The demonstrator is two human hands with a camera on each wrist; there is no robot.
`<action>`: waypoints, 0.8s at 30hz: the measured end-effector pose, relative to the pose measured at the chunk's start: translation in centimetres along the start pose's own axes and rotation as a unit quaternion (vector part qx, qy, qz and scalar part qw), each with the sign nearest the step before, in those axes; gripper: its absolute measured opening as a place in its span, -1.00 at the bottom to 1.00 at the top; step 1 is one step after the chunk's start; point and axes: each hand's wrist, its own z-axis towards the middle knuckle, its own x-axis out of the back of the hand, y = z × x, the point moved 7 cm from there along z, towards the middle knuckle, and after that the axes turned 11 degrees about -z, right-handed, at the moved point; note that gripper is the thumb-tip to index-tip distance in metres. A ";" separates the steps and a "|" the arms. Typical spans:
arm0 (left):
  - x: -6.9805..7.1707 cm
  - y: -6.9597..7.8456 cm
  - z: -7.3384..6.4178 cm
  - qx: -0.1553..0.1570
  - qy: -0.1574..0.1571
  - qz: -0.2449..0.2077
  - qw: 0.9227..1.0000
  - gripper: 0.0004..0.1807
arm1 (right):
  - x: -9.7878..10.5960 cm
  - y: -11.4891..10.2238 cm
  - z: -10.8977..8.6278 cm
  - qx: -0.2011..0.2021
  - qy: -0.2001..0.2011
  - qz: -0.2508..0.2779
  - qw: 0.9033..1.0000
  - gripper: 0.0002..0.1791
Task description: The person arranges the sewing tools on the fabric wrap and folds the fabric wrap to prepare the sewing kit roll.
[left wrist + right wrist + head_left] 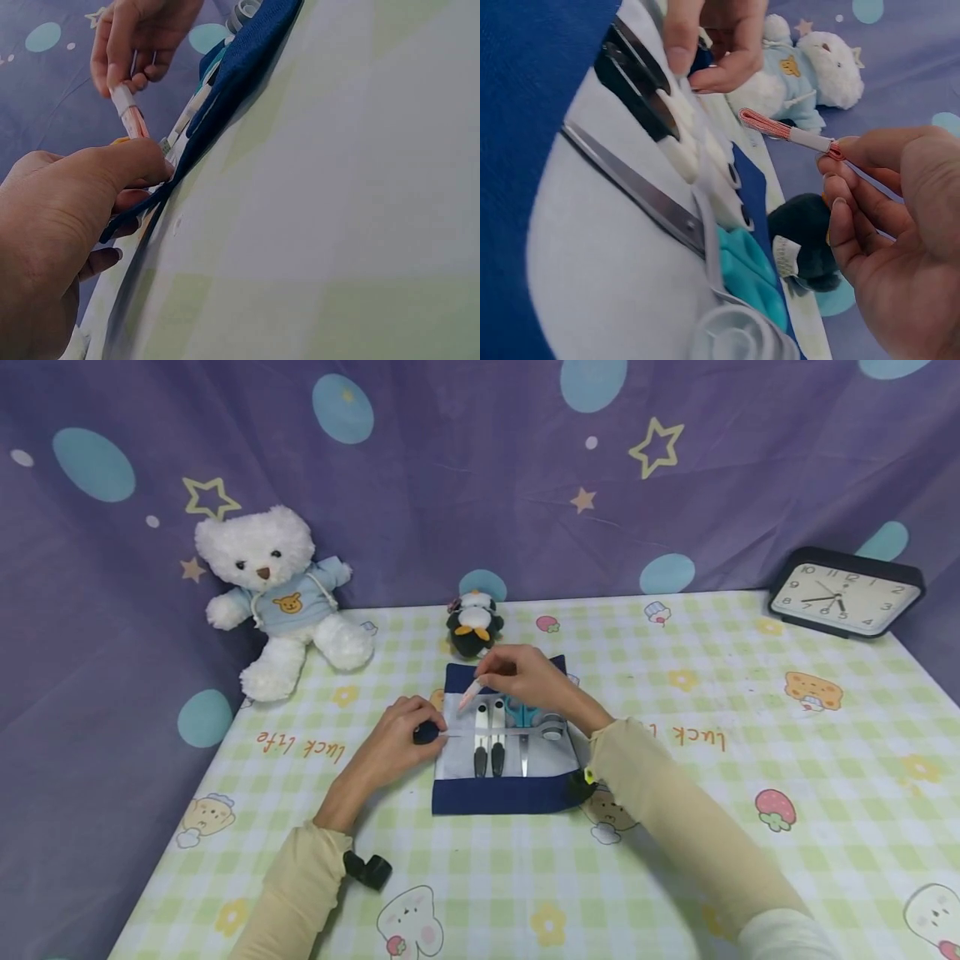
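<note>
- Your left hand [393, 735] pinches the left edge of the navy-and-grey fabric tool pouch [495, 795], thumb and fingers close together on the cloth.
- Just to the right of that hand, the banded bundle of red-and-white thread [772, 127] slants over the pouch's upper left part, its loose loops pointing toward your left hand.
- Your right hand [532, 678] holds the bundle by its far end, thumb and fingertips nipping it beside the white band.
- Under an elastic strap [702, 154] in the pouch you have, from left to right, two white tools with dark ends [497, 727], teal-handled scissors [522, 714] and a round grey piece [552, 727].
- Beneath everything, your table wears a green-and-white checked tablecloth [675, 877] printed with strawberries, flowers and orange lettering.
- At the table's far left sits a white teddy bear [281, 585] in a light blue hoodie.
- Just beyond the pouch you see a plush penguin [474, 622].
- At the far right corner stands a black-framed clock [847, 593].
- Behind it all hangs a purple curtain [465, 468] with blue ovals and stars.
</note>
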 end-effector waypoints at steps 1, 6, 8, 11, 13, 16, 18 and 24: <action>0.0 0.0 0.0 0.000 0.000 0.000 1.000 -0.90 | -0.2 0.0 0.1 -0.001 -0.003 -0.001 1.000 -0.84; 0.0 0.0 0.0 0.002 0.001 -0.006 1.000 -0.90 | -1.2 0.1 0.3 -0.002 -0.020 0.000 1.000 -0.84; 0.0 -0.1 0.0 0.004 0.000 -0.007 1.000 -0.90 | -1.4 0.1 0.3 -0.004 -0.027 0.003 1.000 -0.84; -0.1 -0.1 0.0 0.004 0.000 -0.006 1.000 -0.89 | -1.8 0.2 0.2 -0.010 -0.036 0.005 0.999 -0.83; -0.1 -0.2 0.0 0.003 0.000 -0.004 1.000 -0.89 | -2.1 0.3 0.2 -0.011 -0.040 0.003 0.999 -0.83; -0.1 -0.2 0.0 0.001 -0.001 -0.002 1.000 -0.89 | -2.4 0.4 0.3 -0.013 -0.042 0.000 0.999 -0.82; -0.1 -0.2 0.0 0.000 -0.002 -0.001 1.000 -0.89 | -2.6 0.5 0.4 -0.017 -0.042 0.000 0.999 -0.82; -0.1 -0.2 0.0 0.000 -0.005 0.003 1.000 -0.89 | -3.0 0.9 0.7 -0.023 -0.044 -0.001 0.999 -0.81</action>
